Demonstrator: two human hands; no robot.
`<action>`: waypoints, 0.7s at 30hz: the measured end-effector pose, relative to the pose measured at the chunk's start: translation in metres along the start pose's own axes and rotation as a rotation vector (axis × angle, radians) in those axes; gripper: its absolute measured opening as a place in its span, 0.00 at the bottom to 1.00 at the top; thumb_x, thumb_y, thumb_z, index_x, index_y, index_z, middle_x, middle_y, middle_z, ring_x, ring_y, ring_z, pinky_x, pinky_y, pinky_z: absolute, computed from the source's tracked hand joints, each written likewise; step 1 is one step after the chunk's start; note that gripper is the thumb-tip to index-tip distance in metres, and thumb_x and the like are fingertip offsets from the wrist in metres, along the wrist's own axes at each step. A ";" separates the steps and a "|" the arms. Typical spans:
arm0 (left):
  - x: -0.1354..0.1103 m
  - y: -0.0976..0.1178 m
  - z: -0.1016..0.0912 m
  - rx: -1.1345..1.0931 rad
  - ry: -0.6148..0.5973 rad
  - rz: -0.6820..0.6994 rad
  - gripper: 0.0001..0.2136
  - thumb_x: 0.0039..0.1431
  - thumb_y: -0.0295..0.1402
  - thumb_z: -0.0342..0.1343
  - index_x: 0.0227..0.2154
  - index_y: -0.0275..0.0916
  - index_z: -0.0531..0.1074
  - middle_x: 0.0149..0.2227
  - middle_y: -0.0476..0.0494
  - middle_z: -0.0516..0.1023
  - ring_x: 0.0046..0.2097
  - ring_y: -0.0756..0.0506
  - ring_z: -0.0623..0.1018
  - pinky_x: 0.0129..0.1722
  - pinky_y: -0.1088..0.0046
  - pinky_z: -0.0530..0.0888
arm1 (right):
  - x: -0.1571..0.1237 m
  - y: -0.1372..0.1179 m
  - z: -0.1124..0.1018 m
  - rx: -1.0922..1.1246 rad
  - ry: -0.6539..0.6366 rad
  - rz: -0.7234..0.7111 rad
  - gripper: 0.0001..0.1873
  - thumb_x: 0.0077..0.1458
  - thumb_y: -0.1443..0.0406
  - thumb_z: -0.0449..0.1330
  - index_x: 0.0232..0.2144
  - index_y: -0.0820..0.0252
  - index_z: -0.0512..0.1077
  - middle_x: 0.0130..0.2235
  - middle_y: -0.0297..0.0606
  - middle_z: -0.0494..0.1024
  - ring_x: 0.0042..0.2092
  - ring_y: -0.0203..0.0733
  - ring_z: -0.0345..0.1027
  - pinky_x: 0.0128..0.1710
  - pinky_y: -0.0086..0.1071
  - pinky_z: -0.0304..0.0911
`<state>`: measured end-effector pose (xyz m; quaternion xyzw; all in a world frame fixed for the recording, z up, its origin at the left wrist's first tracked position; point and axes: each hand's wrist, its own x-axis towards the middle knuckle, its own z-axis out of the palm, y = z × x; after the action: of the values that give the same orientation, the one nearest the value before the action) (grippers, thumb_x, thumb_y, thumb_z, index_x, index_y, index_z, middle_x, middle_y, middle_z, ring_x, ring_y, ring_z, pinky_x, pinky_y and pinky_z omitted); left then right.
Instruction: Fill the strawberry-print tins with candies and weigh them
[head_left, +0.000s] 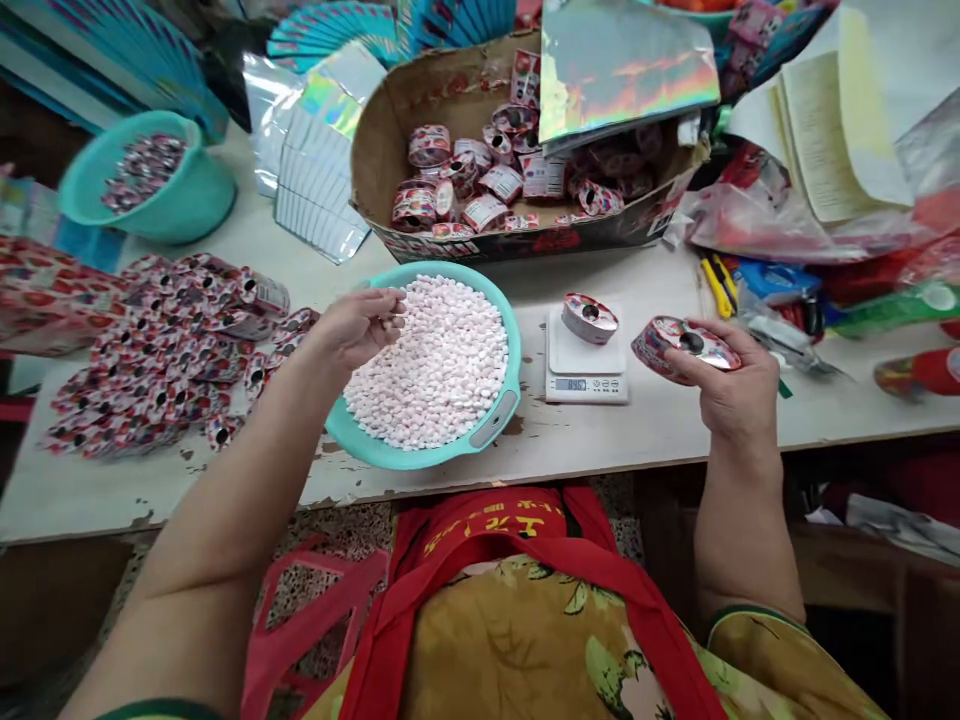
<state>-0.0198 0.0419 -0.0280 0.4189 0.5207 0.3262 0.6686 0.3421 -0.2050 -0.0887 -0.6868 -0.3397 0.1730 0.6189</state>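
My right hand (739,395) grips a small round container (684,347) with red-and-white print and a silvery top with a dark hole, held just right of the scale (586,375). My left hand (358,325) pinches a few pale candies (442,370) over the teal basin (495,425). The white bench (660,420) is worn and crowded, with a cardboard box (375,150) behind.

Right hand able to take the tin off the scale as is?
Likely not: the right hand is full, gripping a second tin; the way is free, the scale tin uncovered close by.
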 end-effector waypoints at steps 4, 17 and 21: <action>-0.004 0.016 0.047 0.266 -0.190 0.079 0.02 0.59 0.21 0.60 0.31 0.31 0.73 0.25 0.46 0.71 0.23 0.55 0.67 0.21 0.80 0.61 | -0.016 0.022 -0.022 -0.035 0.012 0.113 0.27 0.37 0.58 0.76 0.42 0.57 0.80 0.41 0.39 0.81 0.41 0.47 0.77 0.38 0.38 0.75; 0.003 -0.029 0.201 1.341 -0.598 0.539 0.09 0.65 0.35 0.55 0.45 0.40 0.74 0.30 0.46 0.76 0.32 0.47 0.72 0.32 0.73 0.62 | -0.027 0.045 -0.026 0.122 -0.014 0.324 0.30 0.36 0.58 0.77 0.44 0.58 0.80 0.41 0.40 0.82 0.39 0.45 0.77 0.34 0.34 0.75; 0.001 -0.051 0.212 1.736 -0.580 0.698 0.15 0.67 0.28 0.48 0.54 0.42 0.70 0.40 0.36 0.81 0.39 0.41 0.78 0.37 0.70 0.65 | -0.015 0.040 -0.007 0.116 -0.096 0.247 0.29 0.38 0.57 0.76 0.44 0.59 0.79 0.42 0.40 0.82 0.41 0.44 0.77 0.41 0.37 0.75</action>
<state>0.1859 -0.0263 -0.0516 0.9597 0.2418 -0.1064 0.0962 0.3463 -0.2209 -0.1288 -0.6774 -0.2709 0.2999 0.6147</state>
